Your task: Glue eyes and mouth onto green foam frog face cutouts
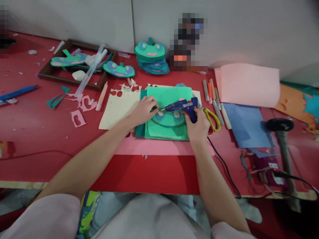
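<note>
Grips a blue glue gun [191,108] in the closed right hand [199,128], with its nozzle pointing toward the left hand [143,111]. Bends the left fingers in together just beside the nozzle tip, above the upper left part of a green face cutout [169,121]; cannot tell whether to call them closed on a small piece or empty. Rests the left hand over the green sheets [159,133], with the cutout lying on top of them, below the glue gun and between the hands. Has a cream sheet [116,111] to the left and a pink sheet [161,146] beneath. Shows yellow-handled scissors [216,122] just beside the right hand, then markers [218,113], blue paper [246,127] and light pink paper [249,84] farther right. Trails a black cord [223,156] across the red table [149,174]. Includes, toward the back, a stack of face cutouts [150,53], a single finished face [119,70] and a brown wooden frame [69,82] with more cutouts and clear sticks [91,72]. Scatters pink scraps [76,124] near the frame.
</note>
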`<state>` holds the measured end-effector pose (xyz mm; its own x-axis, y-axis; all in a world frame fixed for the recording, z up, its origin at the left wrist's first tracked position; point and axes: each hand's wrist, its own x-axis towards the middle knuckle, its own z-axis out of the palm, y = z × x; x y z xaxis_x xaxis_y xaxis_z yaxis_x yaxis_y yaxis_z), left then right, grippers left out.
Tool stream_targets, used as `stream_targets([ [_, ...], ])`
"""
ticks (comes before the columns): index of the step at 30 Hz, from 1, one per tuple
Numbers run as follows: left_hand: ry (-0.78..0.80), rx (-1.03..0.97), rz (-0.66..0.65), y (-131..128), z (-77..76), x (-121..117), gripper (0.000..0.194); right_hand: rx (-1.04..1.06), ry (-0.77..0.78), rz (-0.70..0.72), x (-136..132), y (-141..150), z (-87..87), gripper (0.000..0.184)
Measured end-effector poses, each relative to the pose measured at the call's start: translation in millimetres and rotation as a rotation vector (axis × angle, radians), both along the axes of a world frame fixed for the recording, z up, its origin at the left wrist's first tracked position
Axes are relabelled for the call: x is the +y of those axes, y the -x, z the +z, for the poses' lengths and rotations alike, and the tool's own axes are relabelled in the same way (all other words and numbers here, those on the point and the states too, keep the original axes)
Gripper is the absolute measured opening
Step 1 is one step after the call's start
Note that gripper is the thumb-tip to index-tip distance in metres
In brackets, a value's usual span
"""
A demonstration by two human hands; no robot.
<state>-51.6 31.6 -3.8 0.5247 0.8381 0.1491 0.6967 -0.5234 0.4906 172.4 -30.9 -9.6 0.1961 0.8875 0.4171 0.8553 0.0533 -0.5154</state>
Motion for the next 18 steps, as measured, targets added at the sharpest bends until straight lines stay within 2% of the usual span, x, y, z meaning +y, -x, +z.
stream_targets([
  [18, 0.011, -0.025, 0.029, -0.5, -4.4, 0.2, 0.016, 0.006, 0.003, 0.019, -5.1, -1.4, 5.0, 0.024],
])
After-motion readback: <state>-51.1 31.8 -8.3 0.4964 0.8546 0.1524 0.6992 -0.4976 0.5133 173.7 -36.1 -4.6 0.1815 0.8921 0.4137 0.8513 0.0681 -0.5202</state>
